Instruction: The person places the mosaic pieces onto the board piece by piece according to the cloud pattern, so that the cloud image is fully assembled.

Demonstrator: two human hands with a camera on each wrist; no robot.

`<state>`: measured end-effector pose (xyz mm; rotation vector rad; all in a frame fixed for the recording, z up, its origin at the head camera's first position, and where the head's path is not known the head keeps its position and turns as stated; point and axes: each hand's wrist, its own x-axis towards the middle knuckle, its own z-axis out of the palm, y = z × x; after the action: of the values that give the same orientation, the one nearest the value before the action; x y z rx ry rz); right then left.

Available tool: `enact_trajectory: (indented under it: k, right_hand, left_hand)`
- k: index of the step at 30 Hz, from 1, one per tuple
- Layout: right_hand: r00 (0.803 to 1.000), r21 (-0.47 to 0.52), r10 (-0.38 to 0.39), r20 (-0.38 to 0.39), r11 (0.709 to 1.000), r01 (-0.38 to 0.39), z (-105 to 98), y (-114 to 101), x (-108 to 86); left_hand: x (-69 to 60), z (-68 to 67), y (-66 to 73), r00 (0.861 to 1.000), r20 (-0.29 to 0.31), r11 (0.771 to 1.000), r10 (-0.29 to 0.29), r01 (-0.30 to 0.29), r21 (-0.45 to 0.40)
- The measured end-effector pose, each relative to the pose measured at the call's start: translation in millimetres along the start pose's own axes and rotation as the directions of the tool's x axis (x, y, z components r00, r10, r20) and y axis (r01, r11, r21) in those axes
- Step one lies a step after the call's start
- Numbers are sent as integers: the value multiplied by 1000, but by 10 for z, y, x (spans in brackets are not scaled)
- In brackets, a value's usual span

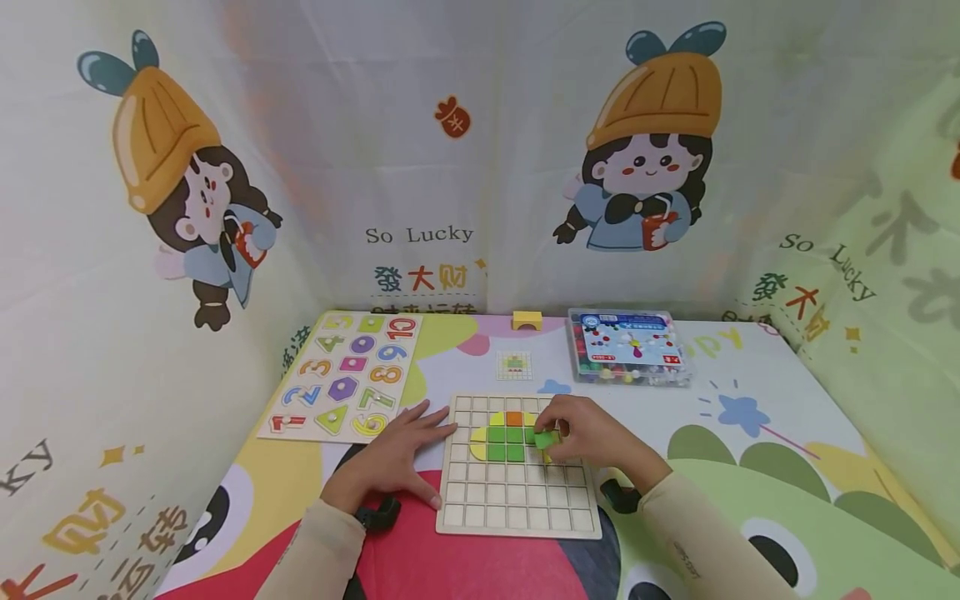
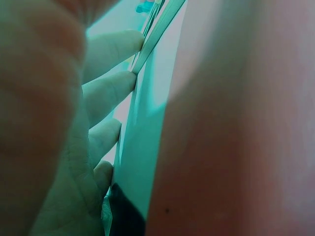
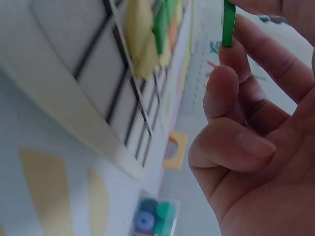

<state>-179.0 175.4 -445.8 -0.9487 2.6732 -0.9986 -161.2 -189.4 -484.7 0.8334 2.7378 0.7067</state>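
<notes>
A wooden grid board [image 1: 517, 518] lies on the table before me. In its upper middle sits a patch of tiles: green squares [image 1: 506, 445], an orange tile [image 1: 513, 418] and yellow round-edged pieces [image 1: 477, 452]. My right hand [image 1: 583, 433] pinches a green tile [image 3: 229, 27] above the right side of that patch; in the right wrist view the tile is seen edge-on. At the board's left edge my left hand [image 1: 397, 457] rests with fingers spread, its thumb and fingertips against the edge. The right hand partly covers the patch.
A number puzzle board [image 1: 352, 367] lies at the left. Behind the grid are a small pattern card [image 1: 514, 365] and a yellow arch block [image 1: 527, 320]. A clear box of coloured pieces [image 1: 628, 347] stands at the back right. Printed curtains [image 1: 525, 183] hang around the table.
</notes>
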Motion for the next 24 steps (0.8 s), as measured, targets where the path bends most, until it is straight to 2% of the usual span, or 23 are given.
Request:
enact_trajectory:
  k: [9, 16, 24]
  right_hand:
    - [1000, -59, -17, 6, 998, 18, 163, 38, 80]
    - [998, -71, 32, 51, 997, -29, 217, 26, 87]
    - [995, -108, 72, 68, 992, -64, 241, -29, 85]
  left_hand:
    - [0, -5, 11, 1000, -4, 1000, -1, 1, 7]
    - [-8, -23, 30, 1000, -4, 1000, -6, 6, -2]
    - [2, -9, 9, 1000, -4, 1000, 5, -5, 9]
